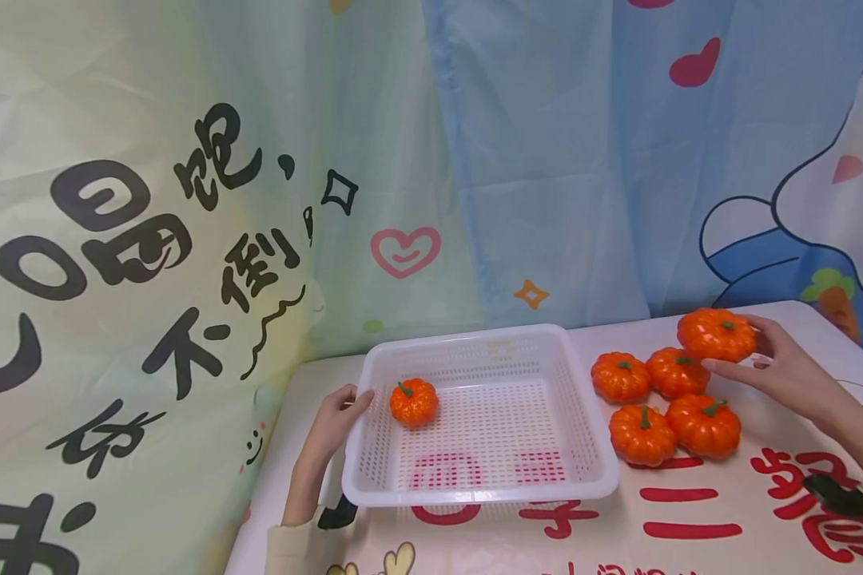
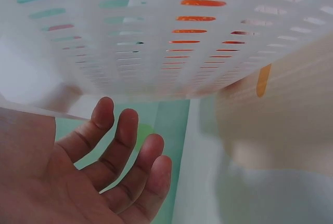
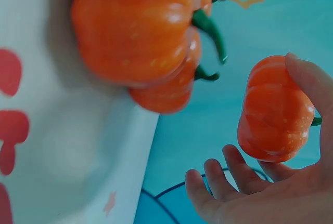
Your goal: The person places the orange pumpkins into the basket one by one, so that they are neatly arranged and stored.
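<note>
A white plastic basket (image 1: pixel 480 498) with slotted walls stands on the table. One small orange pumpkin (image 1: pixel 414 403) with a green stem lies inside it, toward the left. My left hand (image 1: pixel 340 421) holds the basket's left rim, thumb over the edge; in the left wrist view the fingers (image 2: pixel 125 128) curve below the rim outside the wall. At the right, my right hand (image 1: pixel 780 367) pinches another orange pumpkin (image 1: pixel 717 335) between thumb and fingers, raised above the table. Several more pumpkins (image 1: pixel 642 435) sit in a cluster just right of the basket, below the held one.
The table (image 1: pixel 690 551) has a cover printed with red characters. A patterned curtain (image 1: pixel 546 160) hangs behind the table's back edge and along the left side. Dark bands are on both wrists, the right one (image 1: pixel 840 495) showing clearly.
</note>
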`<state>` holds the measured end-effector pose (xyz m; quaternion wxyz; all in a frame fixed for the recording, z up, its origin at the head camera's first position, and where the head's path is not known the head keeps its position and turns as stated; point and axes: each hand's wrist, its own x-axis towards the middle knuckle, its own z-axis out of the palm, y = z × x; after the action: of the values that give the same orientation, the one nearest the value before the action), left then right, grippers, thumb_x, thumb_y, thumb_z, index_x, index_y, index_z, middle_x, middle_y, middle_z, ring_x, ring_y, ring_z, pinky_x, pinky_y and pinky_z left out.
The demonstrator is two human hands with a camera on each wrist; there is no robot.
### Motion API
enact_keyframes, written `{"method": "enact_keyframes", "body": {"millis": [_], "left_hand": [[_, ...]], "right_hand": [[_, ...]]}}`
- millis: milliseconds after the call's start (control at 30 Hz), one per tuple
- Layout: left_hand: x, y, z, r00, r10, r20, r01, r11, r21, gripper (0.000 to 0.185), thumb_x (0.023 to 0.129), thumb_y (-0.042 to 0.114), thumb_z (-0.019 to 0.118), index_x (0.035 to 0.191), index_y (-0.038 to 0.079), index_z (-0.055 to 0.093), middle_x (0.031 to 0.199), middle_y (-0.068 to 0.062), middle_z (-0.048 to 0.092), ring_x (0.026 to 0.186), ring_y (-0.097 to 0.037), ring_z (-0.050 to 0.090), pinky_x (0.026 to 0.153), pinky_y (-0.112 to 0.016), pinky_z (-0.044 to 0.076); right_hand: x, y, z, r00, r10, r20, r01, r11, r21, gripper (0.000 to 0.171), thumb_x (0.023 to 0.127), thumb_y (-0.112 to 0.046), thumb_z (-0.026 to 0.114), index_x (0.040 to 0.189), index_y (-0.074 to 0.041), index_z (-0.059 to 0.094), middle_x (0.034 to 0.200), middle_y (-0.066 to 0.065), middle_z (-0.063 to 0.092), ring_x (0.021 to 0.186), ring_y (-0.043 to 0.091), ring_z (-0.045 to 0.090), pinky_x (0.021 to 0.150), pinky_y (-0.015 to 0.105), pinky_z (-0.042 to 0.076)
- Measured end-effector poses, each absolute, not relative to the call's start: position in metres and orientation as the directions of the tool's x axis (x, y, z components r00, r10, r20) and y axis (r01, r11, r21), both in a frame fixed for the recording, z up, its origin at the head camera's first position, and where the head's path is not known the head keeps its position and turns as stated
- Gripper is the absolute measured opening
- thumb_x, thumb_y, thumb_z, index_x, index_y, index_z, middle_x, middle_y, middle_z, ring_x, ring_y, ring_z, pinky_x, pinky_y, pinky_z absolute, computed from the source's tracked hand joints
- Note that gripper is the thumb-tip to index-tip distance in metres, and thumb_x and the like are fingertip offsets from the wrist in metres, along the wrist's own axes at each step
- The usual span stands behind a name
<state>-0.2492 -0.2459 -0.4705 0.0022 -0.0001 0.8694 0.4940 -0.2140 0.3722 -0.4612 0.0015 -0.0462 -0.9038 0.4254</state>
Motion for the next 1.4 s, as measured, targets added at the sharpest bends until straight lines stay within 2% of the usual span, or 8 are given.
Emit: {"method": "enact_keyframes", "body": {"millis": [200, 600, 833, 900, 1067, 1133, 1400], "left_hand": [[-0.249, -0.244, -0.468, -1.0, 0.008, -0.01, -0.004, 0.514, 0.858, 0.025, 0.099, 0.027, 0.064, 0.095, 0.003, 0.063, 0.096, -0.014, 0.067, 0.071, -0.015, 0.062, 0.063, -0.029, 0.059], [-0.249, -0.246, -0.472, -1.0, 0.005, -0.011, -0.007, 0.525, 0.851, 0.026, 0.099, 0.029, 0.064, 0.095, 0.004, 0.063, 0.098, -0.014, 0.066, 0.074, -0.016, 0.062, 0.065, -0.029, 0.058], [-0.25, -0.245, -0.472, -1.0, 0.001, -0.017, -0.015, 0.519, 0.855, 0.027, 0.099, 0.03, 0.063, 0.096, 0.003, 0.063, 0.099, -0.015, 0.066, 0.075, -0.017, 0.063, 0.065, -0.029, 0.059], [-0.251, -0.246, -0.472, -1.0, 0.003, -0.016, -0.013, 0.517, 0.856, 0.027, 0.099, 0.03, 0.063, 0.096, 0.003, 0.063, 0.099, -0.015, 0.067, 0.075, -0.017, 0.064, 0.064, -0.03, 0.059], [-0.252, -0.246, -0.472, -1.0, 0.002, -0.016, -0.013, 0.507, 0.862, 0.026, 0.099, 0.029, 0.064, 0.096, 0.003, 0.063, 0.098, -0.015, 0.067, 0.074, -0.017, 0.064, 0.064, -0.03, 0.059], [-0.252, -0.246, -0.472, -1.0, -0.001, -0.016, -0.014, 0.504, 0.863, 0.025, 0.099, 0.028, 0.064, 0.095, 0.003, 0.063, 0.097, -0.015, 0.067, 0.074, -0.017, 0.064, 0.065, -0.03, 0.059], [-0.252, -0.246, -0.472, -1.0, -0.009, -0.018, -0.02, 0.508, 0.861, 0.024, 0.099, 0.027, 0.064, 0.094, 0.003, 0.063, 0.095, -0.014, 0.067, 0.074, -0.016, 0.063, 0.064, -0.03, 0.059]], "right_hand": [[-0.215, 0.359, -0.448, -1.0, 0.013, -0.023, 0.026, 0.629, -0.777, 0.105, 0.096, -0.042, 0.065, 0.157, 0.001, -0.008, 0.156, 0.04, 0.009, 0.135, 0.061, 0.019, 0.094, 0.081, 0.032], [-0.216, 0.324, -0.433, -0.999, -0.046, -0.003, -0.025, 0.599, -0.8, 0.1, 0.096, -0.039, 0.067, 0.158, -0.003, -0.003, 0.158, 0.035, 0.015, 0.137, 0.059, 0.02, 0.097, 0.081, 0.032], [-0.22, 0.312, -0.43, -0.998, -0.058, -0.034, -0.007, 0.6, -0.8, 0.101, 0.096, -0.041, 0.066, 0.159, -0.005, -0.004, 0.158, 0.036, 0.016, 0.138, 0.059, 0.022, 0.098, 0.079, 0.033], [-0.22, 0.308, -0.428, -0.997, -0.061, -0.044, -0.001, 0.592, -0.806, 0.102, 0.095, -0.043, 0.066, 0.159, -0.008, -0.004, 0.159, 0.035, 0.015, 0.138, 0.06, 0.023, 0.1, 0.083, 0.026], [-0.222, 0.295, -0.422, -0.994, -0.089, -0.056, -0.005, 0.567, -0.824, 0.105, 0.093, -0.043, 0.069, 0.16, -0.011, -0.005, 0.161, 0.033, 0.013, 0.136, 0.062, 0.029, 0.099, 0.083, 0.027], [-0.223, 0.289, -0.42, -0.993, -0.104, -0.054, -0.014, 0.561, -0.828, 0.104, 0.093, -0.043, 0.069, 0.16, -0.012, -0.005, 0.161, 0.032, 0.014, 0.138, 0.06, 0.028, 0.098, 0.08, 0.033], [-0.227, 0.266, -0.412, -0.991, -0.131, -0.029, -0.048, 0.547, -0.836, 0.104, 0.091, -0.044, 0.072, 0.161, -0.013, 0.0, 0.162, 0.028, 0.017, 0.144, 0.053, 0.02, 0.106, 0.074, 0.031]]}}
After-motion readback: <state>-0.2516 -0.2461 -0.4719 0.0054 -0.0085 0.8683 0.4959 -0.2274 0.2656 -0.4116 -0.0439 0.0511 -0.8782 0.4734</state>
